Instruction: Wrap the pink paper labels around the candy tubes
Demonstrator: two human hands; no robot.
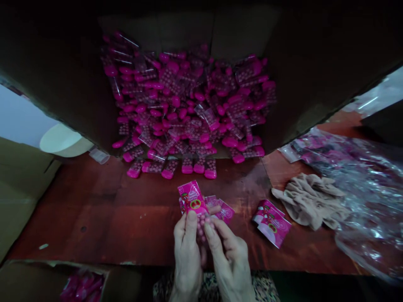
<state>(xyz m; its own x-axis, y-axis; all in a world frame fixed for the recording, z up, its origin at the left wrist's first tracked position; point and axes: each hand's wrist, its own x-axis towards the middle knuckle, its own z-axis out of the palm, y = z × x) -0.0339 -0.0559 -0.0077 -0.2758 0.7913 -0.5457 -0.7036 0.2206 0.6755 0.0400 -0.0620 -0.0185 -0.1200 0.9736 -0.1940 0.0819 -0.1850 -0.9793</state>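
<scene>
Above the near edge of the table, my left hand (186, 251) pinches a pink printed label sleeve (193, 196) with cherry-like pictures, its thumb on the lower edge. Close beside it, my right hand (228, 253) is closed with thumb and fingers around a small clear container of pink candy balls (201, 228). The container's top meets the sleeve's lower end; how far it sits inside is hidden. More pink labels (226, 210) show just behind my right fingers, partly covered.
A big cardboard box (289, 96) lies open toward me, heaped with pink-capped candy containers (189, 100). Several stand along its front edge. Rightward lie a folded stack of labels (273, 224), a cloth glove (311, 201) and clear plastic bags (371, 188). Another box (19, 281) sits low left.
</scene>
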